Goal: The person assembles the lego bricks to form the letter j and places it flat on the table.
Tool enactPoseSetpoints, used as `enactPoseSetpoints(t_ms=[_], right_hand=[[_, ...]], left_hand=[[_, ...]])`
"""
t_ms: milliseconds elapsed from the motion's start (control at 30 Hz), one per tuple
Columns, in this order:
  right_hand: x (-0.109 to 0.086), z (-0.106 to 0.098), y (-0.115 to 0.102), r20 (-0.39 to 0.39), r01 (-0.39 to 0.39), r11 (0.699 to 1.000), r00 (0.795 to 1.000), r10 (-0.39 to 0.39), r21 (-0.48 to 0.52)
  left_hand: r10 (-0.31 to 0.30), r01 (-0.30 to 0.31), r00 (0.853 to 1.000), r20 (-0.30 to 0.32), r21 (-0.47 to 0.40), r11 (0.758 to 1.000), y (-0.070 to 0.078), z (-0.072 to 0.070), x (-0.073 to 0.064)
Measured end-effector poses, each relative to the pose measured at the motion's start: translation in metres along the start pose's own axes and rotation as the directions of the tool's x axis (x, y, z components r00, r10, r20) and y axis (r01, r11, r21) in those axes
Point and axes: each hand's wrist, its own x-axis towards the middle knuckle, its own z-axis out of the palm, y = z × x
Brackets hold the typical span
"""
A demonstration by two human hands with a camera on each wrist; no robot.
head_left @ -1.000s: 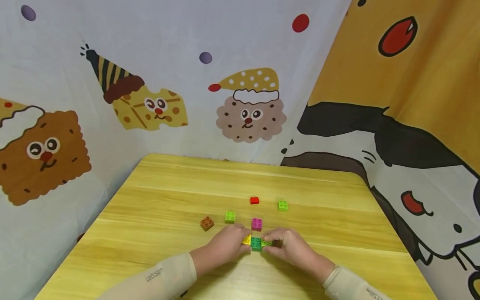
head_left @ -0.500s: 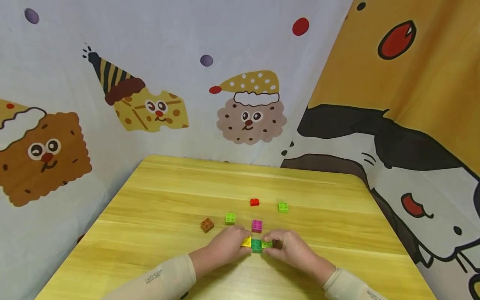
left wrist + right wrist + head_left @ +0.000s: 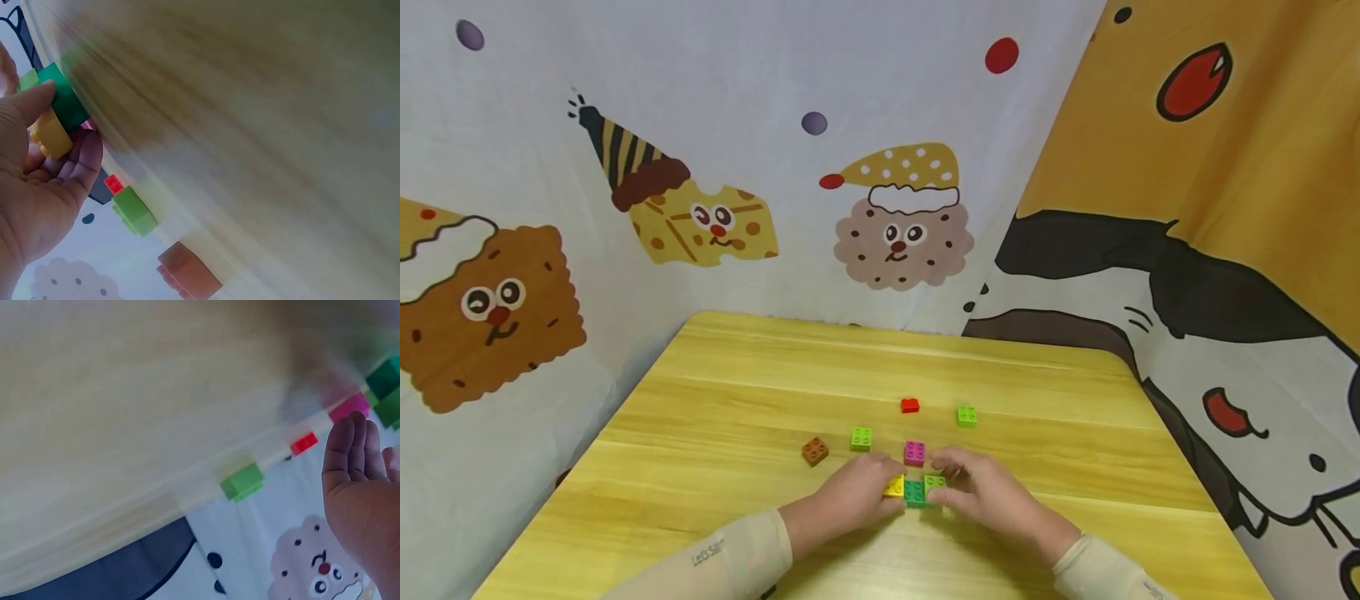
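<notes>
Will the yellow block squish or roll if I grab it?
The yellow block probably won't squish: its edges look straight. Its flat sides should stop rolling. It's likely light, being small beside the left hand.

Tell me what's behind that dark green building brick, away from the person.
Beyond the dark green building brick sits a magenta four-stud brick, with a red brick farther back. The head view hides the green one's far side.
</notes>
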Motion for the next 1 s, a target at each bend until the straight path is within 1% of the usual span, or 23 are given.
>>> enactPoseSetpoints(t_ms=[67, 133, 267, 367, 533, 667, 867, 1000], right_hand=[[0.003, -0.006, 0.001, -0.016, -0.006, 1.0, 1.0, 0.006, 0.029], [0.008, -0.012, 0.003, -0.04, -0.009, 0.999, 0.999, 0.011, 0.036], [0.02, -0.019, 0.007, -0.088, 0.003, 1.0, 0.996, -0.001, 0.016], [0.029, -0.019, 0.011, -0.09, -0.003, 1.0, 0.996, 0.004, 0.004], [0.046, -0.013, 0.015, -0.054, -0.023, 1.0, 0.998, 0.022, -0.009], [0.057, -0.009, 0.017, -0.015, 0.01, 0.999, 1.0, -0.011, -0.035], [0.065, -0.005, 0.016, 0.055, 0.075, 0.996, 0.996, -0.073, -0.037], [0.066, -0.001, 0.016, 0.076, 0.079, 0.996, 0.994, -0.076, -0.034]], left_hand=[[0.002, -0.002, 1.0, 0.003, 0.004, 1.0, 0.0, 0.0, 0.0], [0.001, -0.001, 1.0, 0.005, 0.008, 1.0, 0.0, 0.001, 0.001], [0.011, -0.011, 1.0, 0.002, 0.016, 1.0, -0.001, 0.001, 0.002], [0.02, -0.02, 1.0, 0.0, 0.012, 1.0, -0.001, 0.002, 0.002], [0.017, -0.017, 1.0, 0.011, -0.003, 1.0, 0.0, 0.001, 0.001], [0.01, -0.01, 1.0, 0.021, -0.01, 1.0, -0.001, -0.001, 0.002], [0.001, -0.001, 1.0, 0.03, -0.025, 1.0, -0.001, -0.001, 0.001], [-0.008, 0.008, 1.0, 0.031, -0.026, 1.0, 0.0, 0.001, 0.0]])
